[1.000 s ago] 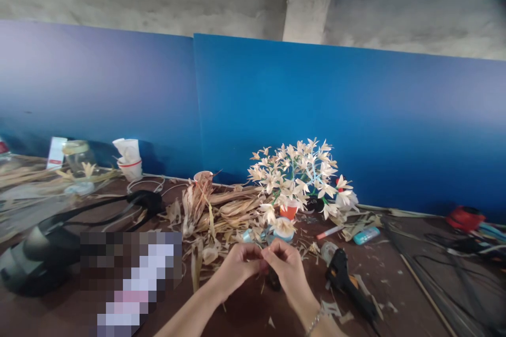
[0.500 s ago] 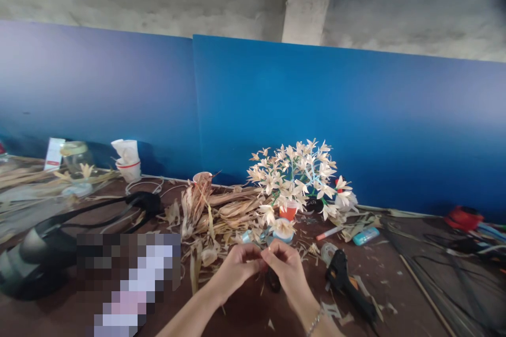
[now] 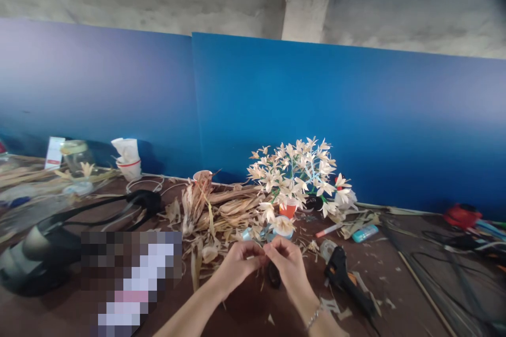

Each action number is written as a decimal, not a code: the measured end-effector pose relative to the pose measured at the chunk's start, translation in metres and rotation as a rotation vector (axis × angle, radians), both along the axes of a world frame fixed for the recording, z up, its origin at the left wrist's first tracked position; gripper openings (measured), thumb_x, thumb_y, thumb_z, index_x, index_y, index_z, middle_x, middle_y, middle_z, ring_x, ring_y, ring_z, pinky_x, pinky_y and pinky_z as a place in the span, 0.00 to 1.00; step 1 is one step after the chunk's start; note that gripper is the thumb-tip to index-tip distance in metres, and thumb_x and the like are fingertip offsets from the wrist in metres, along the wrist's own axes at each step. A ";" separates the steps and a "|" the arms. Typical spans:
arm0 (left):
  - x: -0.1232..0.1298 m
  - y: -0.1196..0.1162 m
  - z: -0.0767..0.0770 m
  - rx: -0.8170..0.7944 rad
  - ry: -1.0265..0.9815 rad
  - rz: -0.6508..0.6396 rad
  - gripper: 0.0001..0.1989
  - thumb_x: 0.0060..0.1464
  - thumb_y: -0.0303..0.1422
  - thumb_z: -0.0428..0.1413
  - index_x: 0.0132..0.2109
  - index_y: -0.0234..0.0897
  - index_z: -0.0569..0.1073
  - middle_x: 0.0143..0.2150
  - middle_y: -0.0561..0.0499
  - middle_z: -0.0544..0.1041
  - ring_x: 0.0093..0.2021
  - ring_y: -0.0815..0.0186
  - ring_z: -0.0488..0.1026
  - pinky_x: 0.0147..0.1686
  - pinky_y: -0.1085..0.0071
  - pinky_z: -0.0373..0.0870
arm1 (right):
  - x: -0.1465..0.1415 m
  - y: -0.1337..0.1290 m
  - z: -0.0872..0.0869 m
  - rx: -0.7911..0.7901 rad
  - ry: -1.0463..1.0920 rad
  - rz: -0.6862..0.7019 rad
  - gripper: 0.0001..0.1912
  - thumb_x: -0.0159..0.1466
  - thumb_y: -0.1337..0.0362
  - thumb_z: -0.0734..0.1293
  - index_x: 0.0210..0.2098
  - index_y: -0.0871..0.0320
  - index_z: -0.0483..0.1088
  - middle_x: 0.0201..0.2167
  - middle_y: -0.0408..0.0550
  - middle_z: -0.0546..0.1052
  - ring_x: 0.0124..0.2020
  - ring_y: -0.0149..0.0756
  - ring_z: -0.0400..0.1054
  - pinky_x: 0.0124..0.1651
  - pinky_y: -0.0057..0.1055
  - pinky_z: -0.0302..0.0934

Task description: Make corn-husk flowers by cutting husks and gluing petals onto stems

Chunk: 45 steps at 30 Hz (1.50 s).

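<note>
My left hand point(image 3: 242, 263) and my right hand point(image 3: 285, 258) meet over the brown table, fingertips pinched together. Whatever sits between the fingers is too small or hidden to make out. Just beyond them stands a bunch of cream husk flowers point(image 3: 292, 168) on green and pale blue stems, rising from an orange paper cup point(image 3: 288, 210). A single husk flower point(image 3: 283, 225) rests on a light blue round item in front of the cup. Below the fingers a small dark object point(image 3: 273, 275) lies partly covered by my right hand.
Dried corn husks point(image 3: 233, 210) are heaped behind my left hand. A black glue gun point(image 3: 348, 284) lies to the right, near a roll of clear tape point(image 3: 328, 249) and a turquoise bottle point(image 3: 365, 233). At left are a black strapped device point(image 3: 43, 253) and a white cup point(image 3: 129, 167).
Both hands stay pinched together in nearly the same spot, with a slight shift of the fingers. The whole view has tilted a little.
</note>
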<state>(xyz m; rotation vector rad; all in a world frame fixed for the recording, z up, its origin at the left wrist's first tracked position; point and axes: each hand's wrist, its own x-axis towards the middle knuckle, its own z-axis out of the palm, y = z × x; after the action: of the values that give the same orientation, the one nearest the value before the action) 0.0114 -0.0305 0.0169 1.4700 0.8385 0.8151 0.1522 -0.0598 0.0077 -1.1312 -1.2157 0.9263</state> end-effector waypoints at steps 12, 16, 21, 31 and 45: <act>-0.001 0.004 -0.008 0.305 0.139 0.137 0.08 0.44 0.36 0.56 0.27 0.35 0.75 0.28 0.49 0.75 0.33 0.62 0.69 0.35 0.71 0.62 | 0.000 -0.001 0.012 0.059 -0.257 -0.188 0.16 0.55 0.56 0.66 0.19 0.58 0.61 0.17 0.39 0.63 0.21 0.28 0.56 0.25 0.25 0.52; 0.000 0.004 -0.005 0.200 0.133 0.126 0.11 0.44 0.38 0.56 0.25 0.34 0.73 0.24 0.51 0.73 0.28 0.65 0.66 0.30 0.73 0.60 | 0.035 -0.011 0.038 0.006 -0.556 -0.200 0.12 0.57 0.57 0.63 0.25 0.59 0.68 0.25 0.46 0.72 0.28 0.35 0.65 0.32 0.28 0.57; 0.000 0.006 -0.006 0.044 0.041 0.134 0.14 0.44 0.42 0.56 0.27 0.32 0.72 0.20 0.55 0.67 0.23 0.71 0.60 0.25 0.75 0.54 | 0.102 -0.049 0.050 -0.448 -1.232 -0.564 0.12 0.53 0.63 0.63 0.36 0.60 0.69 0.38 0.59 0.73 0.43 0.52 0.66 0.40 0.41 0.57; -0.002 0.006 -0.005 0.020 0.075 0.138 0.16 0.43 0.44 0.56 0.27 0.33 0.73 0.18 0.57 0.63 0.21 0.71 0.57 0.23 0.75 0.50 | 0.115 -0.069 0.005 -0.647 -1.412 -0.496 0.17 0.54 0.69 0.59 0.44 0.63 0.64 0.42 0.61 0.71 0.46 0.51 0.65 0.43 0.43 0.57; -0.002 0.003 0.004 0.012 0.091 0.152 0.16 0.42 0.44 0.56 0.26 0.32 0.72 0.18 0.57 0.62 0.22 0.71 0.57 0.24 0.74 0.50 | 0.121 -0.054 0.007 -0.208 -0.196 -0.503 0.15 0.52 0.55 0.65 0.35 0.58 0.68 0.25 0.44 0.74 0.29 0.39 0.67 0.33 0.31 0.59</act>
<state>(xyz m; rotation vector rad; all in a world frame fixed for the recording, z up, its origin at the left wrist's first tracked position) 0.0097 -0.0278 0.0210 1.4763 1.0250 0.8721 0.2733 -0.1135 0.0152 -1.6321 -0.9308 0.5727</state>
